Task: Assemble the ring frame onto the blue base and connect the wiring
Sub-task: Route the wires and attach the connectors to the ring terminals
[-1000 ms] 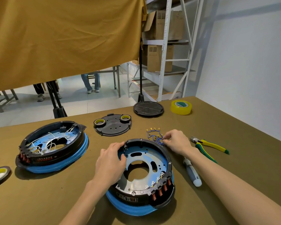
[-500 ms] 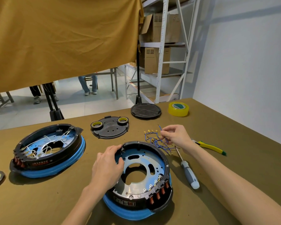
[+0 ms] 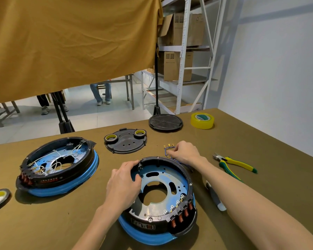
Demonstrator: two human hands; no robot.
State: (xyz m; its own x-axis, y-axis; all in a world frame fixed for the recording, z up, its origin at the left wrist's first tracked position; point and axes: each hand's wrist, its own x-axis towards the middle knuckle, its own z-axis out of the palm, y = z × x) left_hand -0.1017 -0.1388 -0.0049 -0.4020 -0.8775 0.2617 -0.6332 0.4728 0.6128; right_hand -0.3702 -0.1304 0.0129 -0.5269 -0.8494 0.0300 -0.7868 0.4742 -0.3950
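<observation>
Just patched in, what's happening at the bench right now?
A person is wiring up a ring assembly. The left hand grips the rim of the black ring frame, which already sits on the blue base. The right hand pinches a bundle of blue wires with yellow terminals just beyond the frame's far edge; none are connected yet. A second, already wired unit sits to the left, with pliers and a screwdriver to the right.
</observation>
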